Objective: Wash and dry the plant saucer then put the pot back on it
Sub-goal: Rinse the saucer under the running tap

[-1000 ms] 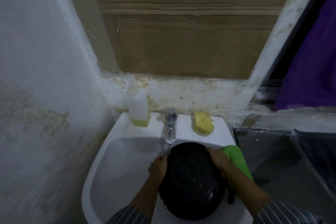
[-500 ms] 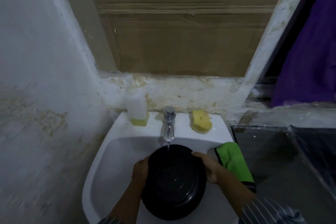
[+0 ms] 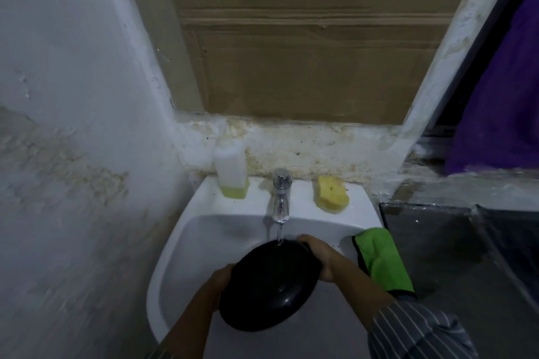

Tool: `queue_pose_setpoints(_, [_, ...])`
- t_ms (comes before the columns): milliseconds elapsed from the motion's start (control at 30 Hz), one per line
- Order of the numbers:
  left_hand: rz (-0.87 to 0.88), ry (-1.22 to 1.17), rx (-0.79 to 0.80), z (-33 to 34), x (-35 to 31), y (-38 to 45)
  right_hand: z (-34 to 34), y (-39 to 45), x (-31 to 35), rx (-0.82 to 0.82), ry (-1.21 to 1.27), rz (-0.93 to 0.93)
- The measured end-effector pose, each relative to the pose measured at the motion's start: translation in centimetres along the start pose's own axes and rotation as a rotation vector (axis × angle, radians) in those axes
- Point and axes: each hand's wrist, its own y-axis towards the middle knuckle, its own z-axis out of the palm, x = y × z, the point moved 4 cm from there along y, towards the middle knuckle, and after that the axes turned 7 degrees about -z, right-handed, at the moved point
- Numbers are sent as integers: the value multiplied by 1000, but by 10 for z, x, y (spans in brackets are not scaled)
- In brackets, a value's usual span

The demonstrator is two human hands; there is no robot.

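The black round plant saucer (image 3: 269, 284) is held tilted over the white sink basin (image 3: 204, 245), its far rim under the thin stream from the chrome tap (image 3: 281, 195). My left hand (image 3: 223, 278) grips its left rim. At the far right rim my right hand (image 3: 319, 256) holds it. No plant pot is in view.
A yellow sponge (image 3: 331, 194) lies on the sink's back ledge right of the tap, a soap bottle (image 3: 232, 170) with yellow liquid left of it. A green cloth (image 3: 383, 262) hangs over the sink's right edge. A dark wet counter (image 3: 443, 242) is to the right, a white wall close on the left.
The saucer has shifted left and tilted, its far edge now under the stream. Both hands moved with it; the right hand slid toward the far rim.
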Motion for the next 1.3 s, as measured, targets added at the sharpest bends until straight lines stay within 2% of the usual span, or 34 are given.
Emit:
queue_pose_setpoints(167, [-32, 43, -1, 0, 2, -19, -8, -10, 2, -61, -336, -41])
queue_pose_setpoints(267, [-45, 90, 18, 1, 0, -32, -19, -18, -7, -45, -568, 7])
queue_pose_setpoints(333, [-44, 156, -33, 0, -4, -39, -22, -25, -15, -9, -664, 20])
queue_pose_setpoints(400, [-37, 196, -112, -2, -8, -42, -19, -34, -17, 40, -662, -41])
queue_pose_setpoints(500, [-21, 104, -196, -11, -11, -42, -14, -51, -20, 164, -471, -64])
queue_pose_setpoints(600, [-21, -15, -219, -23, -10, -44, -19, -69, -17, 360, -388, -186])
queue_pose_setpoints(667, [-23, -48, -254, -29, -7, -43, -24, -79, -17, 433, -539, -304])
queue_pose_setpoints(767, [-18, -15, -236, -25, -3, -46, -26, -80, -16, 395, -870, -580])
queue_pose_setpoints(833, [5, -32, -125, -17, 0, -50, -26, -78, -15, 299, -1005, -664])
queue_pose_setpoints(900, [-62, -105, 29, -6, 8, -53, -30, -76, -11, 215, -1038, -644])
queue_pose_setpoints(967, [-165, -224, 100, 1, 15, -58, -37, -74, -8, 169, -1035, -610])
queue_pose_setpoints(1000, [-204, -204, 111, 4, 17, -58, -40, -71, -8, 151, -1041, -581])
queue_pose_setpoints(1200, [-175, -16, -86, -1, 19, -67, -40, -53, -11, 112, -1050, -381])
queue_pose_setpoints(1300, [-108, 57, -177, -6, 21, -65, -29, -44, -9, 113, -1051, -348])
